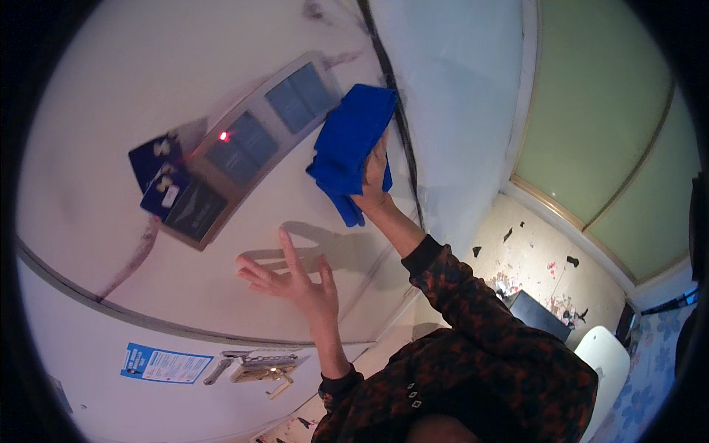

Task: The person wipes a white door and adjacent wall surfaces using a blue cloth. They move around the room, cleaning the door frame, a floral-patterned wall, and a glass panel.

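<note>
A folded blue cloth [354, 141] is bunched in my right hand [375, 174], raised near the wall. The cloth's upper edge overlaps the end of a wall switch panel [277, 130]; I cannot tell if they touch. My left hand [304, 285] is empty, fingers spread, below the panel and in front of the pale wall, on which its shadow falls. The panel has grey rocker switches [241, 148] with a glowing red light, and a dark card-switch unit [196, 213] at its lower end. Dark blue cards [160, 177] with a flower pattern stick out beside that unit.
A white door [183, 404] with a metal lock handle [266, 371], a chain and a printed notice [166, 364] stands lower left. A dark cable [396, 94] runs down the wall corner. Scraps litter the floor [520, 238] near a dark box [537, 314] and white chair [604, 354].
</note>
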`<action>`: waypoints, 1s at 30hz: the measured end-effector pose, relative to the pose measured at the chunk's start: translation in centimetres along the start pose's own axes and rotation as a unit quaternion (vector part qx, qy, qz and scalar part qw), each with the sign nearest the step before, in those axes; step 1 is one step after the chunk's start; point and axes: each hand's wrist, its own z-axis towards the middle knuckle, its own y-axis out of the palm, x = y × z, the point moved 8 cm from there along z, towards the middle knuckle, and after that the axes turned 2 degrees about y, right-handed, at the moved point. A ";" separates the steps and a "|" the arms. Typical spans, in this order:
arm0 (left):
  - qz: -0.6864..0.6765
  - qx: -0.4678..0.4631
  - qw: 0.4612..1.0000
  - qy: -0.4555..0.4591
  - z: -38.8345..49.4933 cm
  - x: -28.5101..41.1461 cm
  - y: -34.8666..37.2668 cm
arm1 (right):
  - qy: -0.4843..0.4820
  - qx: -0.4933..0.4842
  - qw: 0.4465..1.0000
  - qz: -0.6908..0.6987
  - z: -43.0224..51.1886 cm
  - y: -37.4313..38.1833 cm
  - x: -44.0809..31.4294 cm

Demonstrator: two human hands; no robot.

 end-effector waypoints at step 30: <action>-0.144 -0.007 0.979 0.145 12.8 22.0 13.7 | -0.014 -0.104 0.988 -0.116 13.9 -10.6 16.2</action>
